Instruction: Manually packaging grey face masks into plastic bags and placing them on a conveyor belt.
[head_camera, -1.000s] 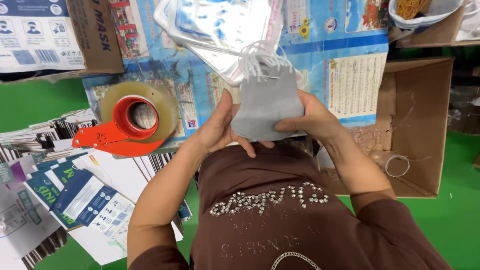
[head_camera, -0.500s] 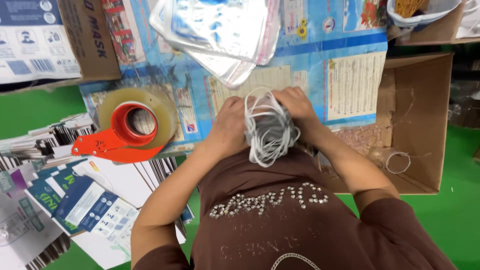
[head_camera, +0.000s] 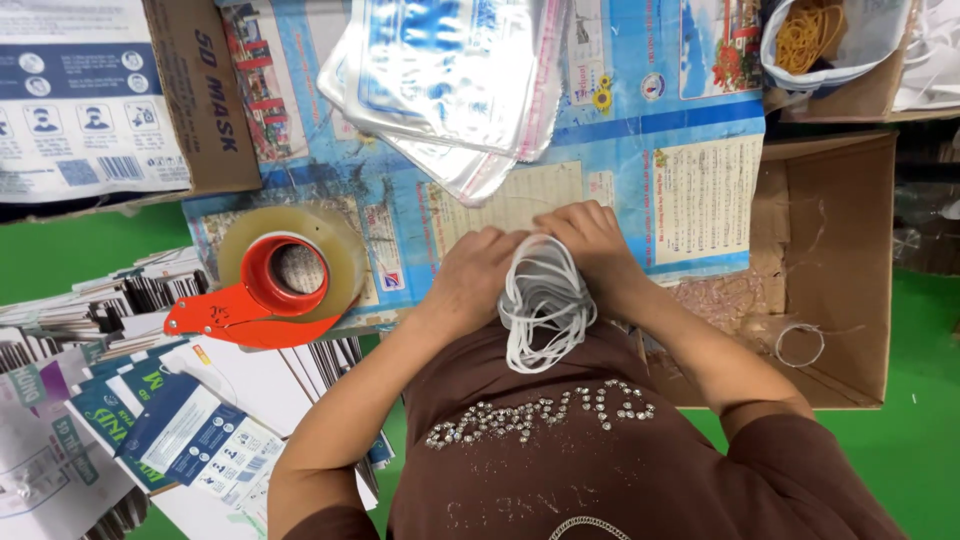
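Both my hands hold a stack of grey face masks (head_camera: 543, 300) close to my chest, over the near edge of a poster-covered table (head_camera: 660, 200). My left hand (head_camera: 475, 275) grips the stack's left side. My right hand (head_camera: 590, 245) closes over its top and right side. The masks' white ear loops bunch up and hang down toward me, hiding most of the grey fabric.
A pile of clear plastic bags (head_camera: 450, 80) lies on the table beyond my hands. A tape roll in an orange dispenser (head_camera: 275, 285) sits to the left, above stacked printed leaflets (head_camera: 170, 420). An open cardboard box (head_camera: 830, 270) stands on the right, a printed carton (head_camera: 100, 100) at top left.
The mask stack was held up with its flat grey face showing; now it is tipped over and lowered toward my chest, with the white loops on the near side.
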